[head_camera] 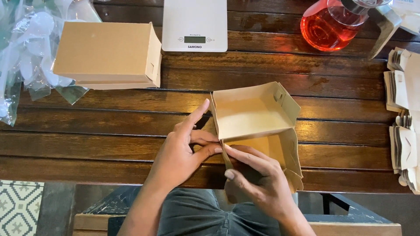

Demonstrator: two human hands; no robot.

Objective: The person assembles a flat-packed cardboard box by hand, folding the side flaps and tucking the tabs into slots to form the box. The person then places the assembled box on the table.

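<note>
Cardboard box [256,116] between left hand [181,153], right hand [258,175], wooden table [109,126]

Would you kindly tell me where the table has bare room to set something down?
Bare wood lies right of the open box, before the flat cardboard stacks, and between scale and jug. Crowded: the left, with closed boxes and plastic bags.
</note>
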